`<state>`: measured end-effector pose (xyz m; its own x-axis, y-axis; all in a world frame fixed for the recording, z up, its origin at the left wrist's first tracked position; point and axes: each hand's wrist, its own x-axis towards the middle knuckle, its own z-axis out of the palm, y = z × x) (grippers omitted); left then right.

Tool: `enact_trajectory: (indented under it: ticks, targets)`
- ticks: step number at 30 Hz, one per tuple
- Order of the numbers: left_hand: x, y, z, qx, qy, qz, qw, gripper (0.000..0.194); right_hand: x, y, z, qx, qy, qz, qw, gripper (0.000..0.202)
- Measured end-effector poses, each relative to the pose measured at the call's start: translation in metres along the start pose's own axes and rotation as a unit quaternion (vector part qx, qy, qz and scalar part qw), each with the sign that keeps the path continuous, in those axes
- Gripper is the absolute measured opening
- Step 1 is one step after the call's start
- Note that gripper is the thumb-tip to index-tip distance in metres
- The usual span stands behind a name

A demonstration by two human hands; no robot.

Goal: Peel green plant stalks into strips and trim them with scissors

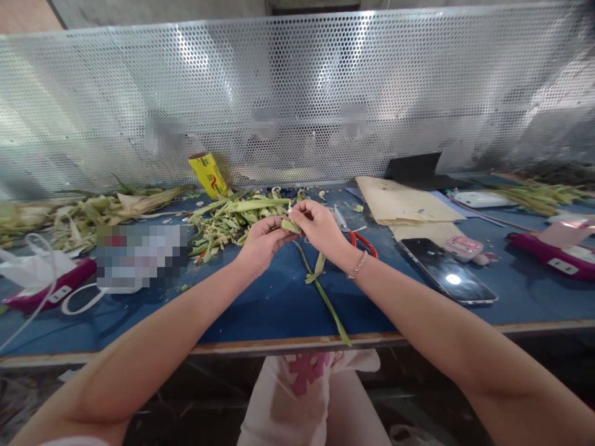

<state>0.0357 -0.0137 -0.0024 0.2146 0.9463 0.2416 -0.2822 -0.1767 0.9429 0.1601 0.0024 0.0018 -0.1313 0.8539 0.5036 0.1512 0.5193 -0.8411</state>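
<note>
Over the middle of the blue table, my left hand [266, 240] and my right hand [321, 227] meet at the fingertips. Between them is a small piece of pale green leaf strip [291, 227], which looks folded; both hands pinch it, and the fingers partly cover it. Below my right hand a long green leaf strip [328, 300] lies toward the table's front edge. A heap of cut green leaf pieces [220, 224] spreads behind and left of my left hand. Scissors with red handles [367, 242] lie just beyond my right wrist, partly hidden by it.
A perforated metal screen [297, 80] closes off the back. A yellow tube [209, 175] leans behind the heap. On the right are brown paper [409, 201], a phone [446, 271] and a pink case [463, 247]. Purple holders [551, 256] stand at both sides, with a white cable [77, 303] at left.
</note>
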Motion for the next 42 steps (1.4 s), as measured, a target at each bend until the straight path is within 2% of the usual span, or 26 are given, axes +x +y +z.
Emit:
enact_trajectory:
  ticks: [4, 7, 11, 16, 22, 28, 31, 35, 42]
  targets:
    - [0.002, -0.001, -0.003, -0.026, 0.013, 0.001, 1.0, 0.005, 0.004, 0.007, -0.008, 0.065, -0.031, 0.024, 0.997, 0.026]
    - [0.003, -0.002, -0.005, -0.029, 0.013, 0.0, 0.999, 0.005, 0.005, 0.011, -0.014, -0.024, -0.058, -0.028, 0.998, 0.025]
    - [0.003, -0.002, -0.005, -0.025, 0.01, -0.015, 1.0, 0.009, 0.005, 0.01, -0.018, -0.165, -0.071, -0.102, 0.979, 0.024]
    - [0.002, -0.002, -0.004, -0.002, -0.002, -0.01, 1.0, 0.006, 0.006, 0.01, -0.015, -0.197, -0.059, -0.116, 0.972, 0.022]
    - [0.0, -0.001, -0.004, 0.092, -0.014, 0.002, 0.996, 0.011, 0.003, 0.012, -0.013, -0.191, -0.05, -0.112, 0.974, 0.021]
    - [-0.001, 0.007, -0.006, 0.244, 0.004, 0.01, 0.97, 0.012, -0.004, 0.005, -0.01, -0.179, -0.064, -0.093, 0.977, 0.018]
    - [-0.001, 0.01, -0.005, 0.278, -0.009, 0.02, 0.96, 0.011, -0.004, 0.003, -0.009, -0.192, -0.054, -0.102, 0.975, 0.016]
    - [-0.002, 0.008, -0.003, 0.328, -0.007, 0.067, 0.942, 0.01, -0.003, 0.005, -0.009, -0.193, -0.04, -0.119, 0.973, 0.016]
    - [-0.001, 0.002, -0.007, 0.353, -0.019, 0.098, 0.93, 0.008, -0.003, 0.008, -0.005, -0.182, -0.016, -0.095, 0.978, 0.019]
